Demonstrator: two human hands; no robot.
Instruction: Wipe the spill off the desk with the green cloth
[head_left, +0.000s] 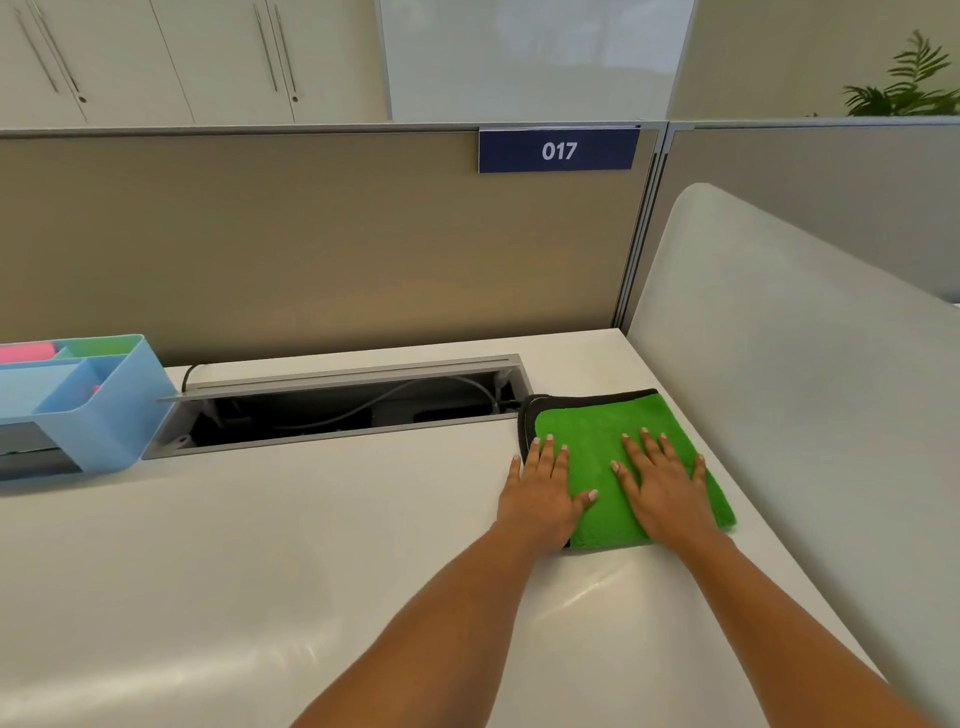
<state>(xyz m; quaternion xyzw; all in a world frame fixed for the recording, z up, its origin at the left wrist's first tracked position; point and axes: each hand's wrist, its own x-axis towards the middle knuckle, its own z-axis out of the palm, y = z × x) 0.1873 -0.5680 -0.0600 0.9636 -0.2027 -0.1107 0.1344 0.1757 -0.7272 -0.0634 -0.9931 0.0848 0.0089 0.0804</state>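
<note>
A folded green cloth (602, 441) with a dark edge lies flat on the white desk (260, 545), at the far right beside the side screen. My left hand (543, 493) rests flat on the cloth's left edge, fingers straight and partly on the desk. My right hand (665, 486) lies flat on the cloth's right half, fingers spread. No spill is plain to see; a shiny streak (597, 587) shows on the desk just in front of the cloth.
An open cable tray (343, 410) with wires runs along the back of the desk, touching the cloth's far left corner. A blue desk organiser (88, 400) stands at the far left. A white side screen (805, 389) and a beige partition (311, 234) wall in the desk.
</note>
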